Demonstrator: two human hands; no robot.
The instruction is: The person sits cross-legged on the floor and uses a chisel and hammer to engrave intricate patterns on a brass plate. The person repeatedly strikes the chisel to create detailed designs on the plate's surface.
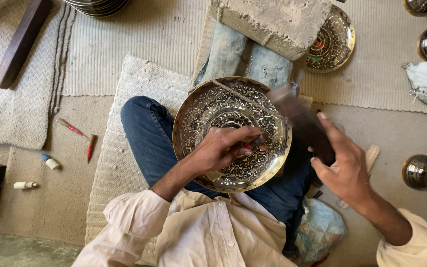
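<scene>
A round engraved brass plate [208, 106] rests tilted on my lap, its far rim near a stone block [277, 22]. My left hand [221, 148] lies on the plate's middle, fingers pinched around a small dark chisel [258, 142] with a red band. My right hand [344, 165] is to the right of the plate, gripping a dark wooden mallet [297, 116] that is blurred over the plate's right rim. A thin cord runs across the plate's upper face.
A second engraved plate [334, 44] lies behind the block. Shiny metal vessels [418, 170] stand along the right. Red-handled tools [72, 128] and small white pieces [25, 185] lie on the floor at left. A plastic bag [320, 230] sits by my right knee.
</scene>
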